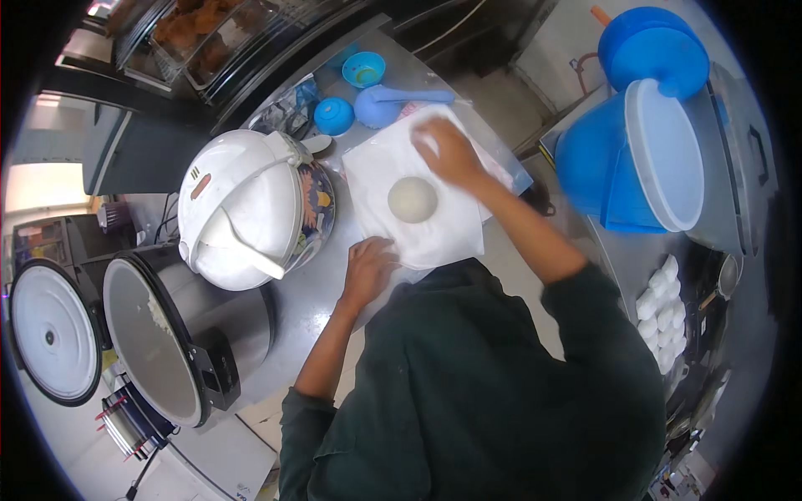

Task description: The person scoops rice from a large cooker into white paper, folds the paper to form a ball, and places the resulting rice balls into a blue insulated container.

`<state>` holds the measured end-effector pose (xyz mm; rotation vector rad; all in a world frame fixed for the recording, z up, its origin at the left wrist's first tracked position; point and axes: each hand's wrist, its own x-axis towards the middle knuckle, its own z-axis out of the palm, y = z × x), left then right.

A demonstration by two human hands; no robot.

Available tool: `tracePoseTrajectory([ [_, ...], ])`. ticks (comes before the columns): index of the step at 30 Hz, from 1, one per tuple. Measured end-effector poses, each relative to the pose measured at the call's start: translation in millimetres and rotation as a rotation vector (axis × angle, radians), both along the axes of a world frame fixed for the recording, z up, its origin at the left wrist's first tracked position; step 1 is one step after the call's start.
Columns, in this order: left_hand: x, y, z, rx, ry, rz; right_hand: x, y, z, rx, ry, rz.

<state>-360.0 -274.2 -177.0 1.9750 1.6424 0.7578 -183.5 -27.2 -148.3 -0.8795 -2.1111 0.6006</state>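
A smooth, round off-white mound point(412, 200), possibly rice or dough, sits on white paper sheets point(376, 169) in front of me. My left hand point(369, 269) rests on the near left edge of the sheets, its fingers loosely bent. Over the far right part of the paper is my right hand point(448, 150), slightly blurred, its fingers curled downward. Whether those fingers pinch anything is hidden. Just beyond the paper lies a periwinkle scoop point(382, 106), its handle pointing right. Clear plastic film shows under the sheets' edges.
Left stand a closed white rice cooker point(250, 181) with a white paddle point(250, 253) on its lid and a large open cooker point(156, 338). Two small blue bowls point(334, 116) are behind. To the right are a blue bucket point(595, 150) and several white wrapped pieces point(661, 316).
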Motion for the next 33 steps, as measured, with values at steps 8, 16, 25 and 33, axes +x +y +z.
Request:
tracePoseTrajectory([
  [8,-11.2,28.4,6.7,-0.111,-0.046,0.058,112.8,-123.5,-18.5,-0.381,-0.328,0.202],
  [16,-14.6,64.9,20.3,-0.204,-0.444,0.484,77.0,-67.4,-23.5,-0.727,0.073,-0.177],
  [25,10.9,83.2,2.9,-0.227,0.03,0.695,60.1,-96.8,-33.5,-0.428,-0.4,-0.446],
  [33,27.1,73.9,11.1,0.093,0.135,0.515,73.8,-112.6,-28.2,-0.387,-0.311,-0.489],
])
